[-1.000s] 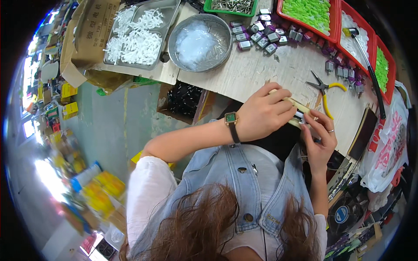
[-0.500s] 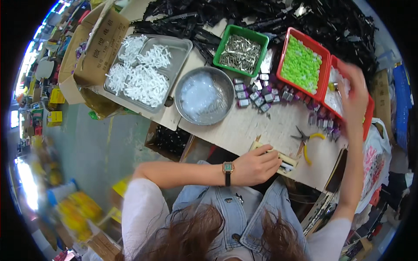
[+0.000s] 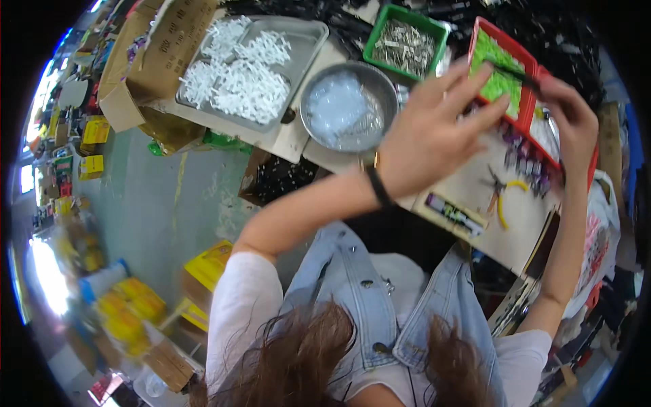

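Note:
My right hand (image 3: 573,125) is closed on one end of a slender black plastic part (image 3: 517,73), raised in front of the red tray of green pieces (image 3: 498,51). My left hand (image 3: 434,132) is stretched over the bench, smeared by motion, its fingers apart and its fingertips near the part's other end. Whether they touch it is hard to see. Below my left hand, at the bench's near edge, a cream-coloured fixture (image 3: 453,216) holds a purple-and-silver piece and other small parts. Pliers with yellow handles (image 3: 503,193) lie right of the fixture.
Around the bench stand a grey tray of white pieces (image 3: 313,41), a round metal bowl (image 3: 306,127) and a green bin of metal parts (image 3: 407,44). Small purple-and-silver motors (image 3: 525,163) lie beside the red trays. Black parts (image 3: 569,41) pile up behind.
My left hand has left the fixture, uncovering it, and moved up and right across the bench. My right hand has come away from the red tray's small pieces and now holds the black part.

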{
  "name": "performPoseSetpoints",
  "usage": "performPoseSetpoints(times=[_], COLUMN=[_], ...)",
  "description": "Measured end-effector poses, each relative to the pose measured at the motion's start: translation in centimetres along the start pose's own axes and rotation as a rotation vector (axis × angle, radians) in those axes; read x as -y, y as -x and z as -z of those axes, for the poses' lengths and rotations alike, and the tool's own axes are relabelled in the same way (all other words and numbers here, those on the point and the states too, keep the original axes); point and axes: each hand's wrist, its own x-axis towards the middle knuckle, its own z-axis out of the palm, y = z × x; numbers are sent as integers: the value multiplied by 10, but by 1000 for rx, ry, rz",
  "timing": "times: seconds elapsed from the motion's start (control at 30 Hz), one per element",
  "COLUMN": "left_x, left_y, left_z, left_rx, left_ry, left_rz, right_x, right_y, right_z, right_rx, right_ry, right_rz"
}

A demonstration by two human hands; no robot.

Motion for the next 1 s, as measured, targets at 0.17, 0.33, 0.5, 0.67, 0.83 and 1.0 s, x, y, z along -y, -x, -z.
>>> performPoseSetpoints(times=[0.17,0.33,0.5,0.67,0.83,1.0], left_x=[-1,-17,-23,-28,-32,-41], left_y=[0,58,83,83,77,85], left_z=[-2,-12,-22,-25,-26,-20], left_rx=[529,502,428,457,508,537], left_ry=[654,371,290,230,125,9], left_rz=[136,146,152,198,143,181], right_x=[34,41,-12,-65,-73,39], right_y=[142,179,169,139,147,221], right_z=[-5,-10,53,84,89,36], right_rx=[198,120,-238,-10,-88,-389], right_ry=[-76,288,1005,1060,895,-196], right_rz=[81,-24,-137,-431,-465,-638])
